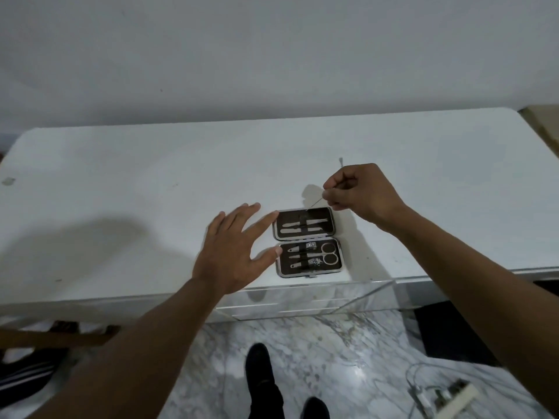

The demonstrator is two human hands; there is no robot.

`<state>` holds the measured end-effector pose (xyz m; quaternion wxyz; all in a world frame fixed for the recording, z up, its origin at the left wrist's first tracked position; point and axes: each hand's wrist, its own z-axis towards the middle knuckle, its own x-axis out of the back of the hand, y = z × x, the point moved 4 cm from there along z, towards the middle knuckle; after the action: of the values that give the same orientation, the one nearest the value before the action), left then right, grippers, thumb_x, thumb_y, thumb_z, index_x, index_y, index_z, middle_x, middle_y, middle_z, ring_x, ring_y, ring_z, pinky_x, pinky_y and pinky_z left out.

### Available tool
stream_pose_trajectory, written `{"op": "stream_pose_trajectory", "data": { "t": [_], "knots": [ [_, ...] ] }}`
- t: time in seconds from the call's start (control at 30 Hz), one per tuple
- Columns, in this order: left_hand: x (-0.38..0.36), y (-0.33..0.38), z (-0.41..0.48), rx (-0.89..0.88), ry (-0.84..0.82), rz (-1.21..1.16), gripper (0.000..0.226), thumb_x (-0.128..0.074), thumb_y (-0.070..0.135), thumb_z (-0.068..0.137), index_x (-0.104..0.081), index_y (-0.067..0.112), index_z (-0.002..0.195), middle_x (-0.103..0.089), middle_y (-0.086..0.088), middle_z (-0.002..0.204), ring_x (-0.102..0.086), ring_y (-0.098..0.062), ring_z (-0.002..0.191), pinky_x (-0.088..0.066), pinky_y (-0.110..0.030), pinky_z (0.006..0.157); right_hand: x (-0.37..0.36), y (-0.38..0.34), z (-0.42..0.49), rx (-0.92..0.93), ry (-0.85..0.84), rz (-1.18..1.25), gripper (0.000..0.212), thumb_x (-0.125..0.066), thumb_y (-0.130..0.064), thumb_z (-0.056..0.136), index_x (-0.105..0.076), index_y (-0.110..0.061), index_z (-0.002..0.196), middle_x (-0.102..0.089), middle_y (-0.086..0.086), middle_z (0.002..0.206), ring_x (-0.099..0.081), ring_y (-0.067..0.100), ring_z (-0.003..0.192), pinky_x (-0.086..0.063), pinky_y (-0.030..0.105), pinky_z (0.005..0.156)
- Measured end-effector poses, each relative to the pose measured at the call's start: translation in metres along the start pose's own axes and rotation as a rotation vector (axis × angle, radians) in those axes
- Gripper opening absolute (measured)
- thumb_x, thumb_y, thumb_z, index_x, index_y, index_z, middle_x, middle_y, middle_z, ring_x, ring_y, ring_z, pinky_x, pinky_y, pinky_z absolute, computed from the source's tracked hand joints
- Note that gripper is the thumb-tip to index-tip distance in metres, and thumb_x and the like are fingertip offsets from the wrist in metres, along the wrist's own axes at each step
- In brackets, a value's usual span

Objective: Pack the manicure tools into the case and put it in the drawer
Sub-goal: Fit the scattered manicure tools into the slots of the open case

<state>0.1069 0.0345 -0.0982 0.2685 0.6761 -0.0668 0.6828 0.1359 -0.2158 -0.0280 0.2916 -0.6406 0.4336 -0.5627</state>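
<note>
The case (307, 241) lies open near the bench's (151, 182) six o'clock edge, with scissors (328, 253) and other tools already strapped in. At the case's nine o'clock the left hand (233, 255) is spread flat with straight fingers, its fingertips at the rim, probably to steady it. At one o'clock the right hand (361, 192) pinches a thin metal tool (316, 203), tip angled down toward the upper half, probably seeking its loop. The bench is white, the wall (272, 55) is plain and the floor (317, 352) is marbled.

Home room: white table (121, 182), marble floor (317, 358)
</note>
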Motion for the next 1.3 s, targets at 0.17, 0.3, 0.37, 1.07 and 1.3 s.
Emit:
{"op": "stream_pose_trajectory", "data": {
  "t": [0.17, 0.3, 0.37, 1.07, 1.3],
  "knots": [
    [0.000, 0.001, -0.001, 0.001, 0.012, -0.012, 0.066, -0.028, 0.072, 0.090, -0.027, 0.043, 0.149, -0.032, 0.004, 0.158, -0.023, -0.017, 0.147, -0.016, -0.047, 0.120, -0.003, 0.012, -0.015, 0.159, -0.002, -0.455, 0.007, -0.070, -0.017, 0.084, -0.075, -0.013, 0.088, -0.075, 0.004, 0.084, -0.069, 0.018, 0.078, -0.055, 0.031, 0.082],
    [-0.002, -0.001, 0.000, 0.003, 0.014, -0.015, 0.067, -0.027, 0.073, 0.090, -0.027, 0.043, 0.149, -0.032, 0.004, 0.158, -0.022, -0.016, 0.147, -0.014, -0.045, 0.120, -0.006, 0.012, -0.023, 0.285, -0.020, -0.615, 0.011, -0.064, -0.015, 0.087, -0.074, -0.013, 0.090, -0.073, 0.008, 0.089, -0.065, 0.026, 0.086, -0.052, 0.036, 0.081],
    [-0.002, -0.001, -0.001, 0.001, 0.017, -0.015, 0.066, -0.027, 0.073, 0.090, -0.027, 0.043, 0.149, -0.032, 0.004, 0.157, -0.022, -0.016, 0.147, -0.014, -0.045, 0.119, -0.009, 0.011, -0.023, 0.351, -0.020, -0.694, 0.014, -0.062, -0.016, 0.088, -0.074, -0.012, 0.094, -0.068, 0.010, 0.094, -0.062, 0.029, 0.089, -0.047, 0.035, 0.079],
    [-0.002, -0.002, 0.000, 0.001, 0.021, -0.027, 0.064, -0.030, 0.071, 0.091, -0.028, 0.043, 0.149, -0.032, 0.005, 0.157, -0.022, -0.016, 0.147, -0.016, -0.047, 0.120, -0.016, 0.004, -0.022, 0.362, -0.115, -0.848, 0.021, -0.051, -0.005, 0.089, -0.071, -0.010, 0.096, -0.064, 0.011, 0.099, -0.060, 0.034, 0.093, -0.049, 0.041, 0.082],
    [-0.003, -0.002, 0.000, 0.004, 0.028, -0.030, 0.064, -0.032, 0.070, 0.091, -0.029, 0.043, 0.149, -0.032, 0.006, 0.157, -0.022, -0.015, 0.147, -0.016, -0.046, 0.120, -0.021, 0.001, -0.022, 0.316, -0.105, -0.834, 0.020, -0.052, -0.015, 0.089, -0.071, -0.015, 0.094, -0.063, 0.008, 0.101, -0.060, 0.032, 0.093, -0.050, 0.041, 0.079]
  ]
}}
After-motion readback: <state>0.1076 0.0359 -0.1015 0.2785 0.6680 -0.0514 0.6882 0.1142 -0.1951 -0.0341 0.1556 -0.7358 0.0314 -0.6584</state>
